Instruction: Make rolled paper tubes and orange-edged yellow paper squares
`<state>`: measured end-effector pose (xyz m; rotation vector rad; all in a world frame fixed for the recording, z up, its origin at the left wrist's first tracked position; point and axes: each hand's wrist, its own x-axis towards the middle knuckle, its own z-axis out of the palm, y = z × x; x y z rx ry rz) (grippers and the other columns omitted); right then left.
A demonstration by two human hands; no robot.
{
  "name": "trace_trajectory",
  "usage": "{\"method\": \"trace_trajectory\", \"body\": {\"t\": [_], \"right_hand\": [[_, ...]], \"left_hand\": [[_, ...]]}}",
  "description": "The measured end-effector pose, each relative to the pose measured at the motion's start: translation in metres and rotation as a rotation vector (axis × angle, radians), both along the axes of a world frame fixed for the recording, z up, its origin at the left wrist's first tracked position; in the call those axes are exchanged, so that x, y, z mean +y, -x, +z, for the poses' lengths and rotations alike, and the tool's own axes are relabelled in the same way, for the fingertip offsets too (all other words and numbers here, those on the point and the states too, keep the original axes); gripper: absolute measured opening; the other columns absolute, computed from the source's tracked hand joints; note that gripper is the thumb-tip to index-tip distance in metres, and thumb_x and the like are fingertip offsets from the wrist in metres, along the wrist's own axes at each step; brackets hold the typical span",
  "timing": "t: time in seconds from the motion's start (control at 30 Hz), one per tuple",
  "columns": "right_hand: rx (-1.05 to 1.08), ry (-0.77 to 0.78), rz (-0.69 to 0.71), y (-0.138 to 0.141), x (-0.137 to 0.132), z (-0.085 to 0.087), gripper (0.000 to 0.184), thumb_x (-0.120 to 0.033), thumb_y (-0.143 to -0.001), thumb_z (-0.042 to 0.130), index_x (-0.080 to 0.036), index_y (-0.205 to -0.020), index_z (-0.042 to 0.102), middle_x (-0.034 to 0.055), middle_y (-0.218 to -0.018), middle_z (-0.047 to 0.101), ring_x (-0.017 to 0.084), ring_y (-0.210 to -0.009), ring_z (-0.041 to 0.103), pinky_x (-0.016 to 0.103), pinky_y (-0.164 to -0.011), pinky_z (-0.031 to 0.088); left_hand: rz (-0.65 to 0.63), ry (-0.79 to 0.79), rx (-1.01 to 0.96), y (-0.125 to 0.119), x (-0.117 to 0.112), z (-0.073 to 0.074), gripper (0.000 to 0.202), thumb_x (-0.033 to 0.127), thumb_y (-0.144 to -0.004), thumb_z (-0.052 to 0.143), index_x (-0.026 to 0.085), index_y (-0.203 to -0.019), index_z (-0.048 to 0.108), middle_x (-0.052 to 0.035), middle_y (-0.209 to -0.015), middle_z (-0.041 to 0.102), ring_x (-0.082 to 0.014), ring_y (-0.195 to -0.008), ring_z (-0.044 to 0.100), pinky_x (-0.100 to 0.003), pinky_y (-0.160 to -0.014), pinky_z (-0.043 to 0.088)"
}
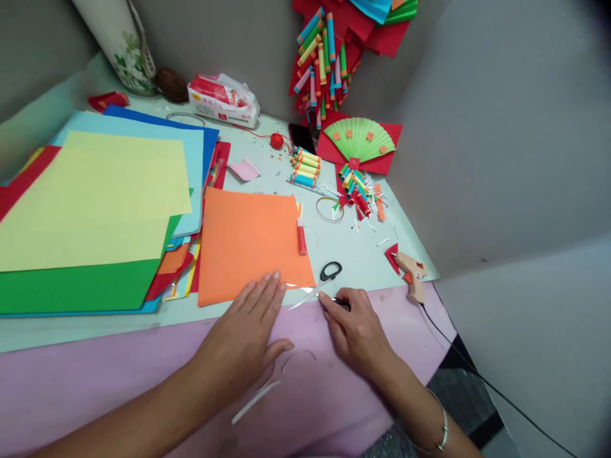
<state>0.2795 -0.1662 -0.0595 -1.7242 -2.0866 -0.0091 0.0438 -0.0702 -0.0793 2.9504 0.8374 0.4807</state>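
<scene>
An orange sheet of paper (pixel 252 242) lies in front of me, partly over a stack of coloured paper. My left hand (pixel 252 324) rests on its lower edge with the fingers stretched out flat and the thumb apart. Just right of it, my right hand (pixel 351 324) has its fingers curled around one black handle of a pair of scissors (pixel 331 271). The scissors are spread, their blades pointing left at the sheet's lower right corner. A red glue stick (pixel 301 238) lies at the sheet's right edge. White paper strips (pixel 255 402) lie below my left hand.
Stacked coloured sheets (pixel 95 203) fill the left. Behind are a tissue pack (pixel 223 100), a red thread ball (pixel 276 140), a phone (pixel 302 138) and rolled paper tubes (pixel 305 166). A green paper fan (pixel 360 141) and a corded glue gun (pixel 413 273) lie right.
</scene>
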Motion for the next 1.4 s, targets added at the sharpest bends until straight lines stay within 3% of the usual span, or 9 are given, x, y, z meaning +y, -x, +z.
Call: {"method": "trace_trajectory", "body": {"t": [0.9, 1.4], "right_hand": [[-0.023, 0.041, -0.01, 0.01, -0.011, 0.006, 0.043, -0.01, -0.091, 0.051, -0.014, -0.134, 0.058, 0.0134, -0.1, 0.05, 0.026, -0.091, 0.048, 0.041, -0.075, 0.05], [-0.008, 0.041, -0.018, 0.017, -0.002, 0.005, 0.043, -0.012, -0.092, 0.051, -0.015, -0.133, 0.059, 0.0134, -0.098, 0.052, 0.025, -0.09, 0.05, 0.04, -0.073, 0.051]], "left_hand": [[0.004, -0.021, 0.023, -0.002, -0.003, 0.001, 0.074, 0.053, -0.09, 0.053, 0.001, -0.143, 0.045, -0.0256, -0.152, 0.042, -0.0359, -0.14, 0.042, -0.048, -0.115, 0.032], [0.072, -0.012, 0.021, 0.002, -0.005, 0.003, 0.076, 0.059, -0.097, 0.034, 0.001, -0.144, 0.045, -0.0232, -0.152, 0.043, -0.0333, -0.143, 0.037, -0.051, -0.118, 0.019]]}}
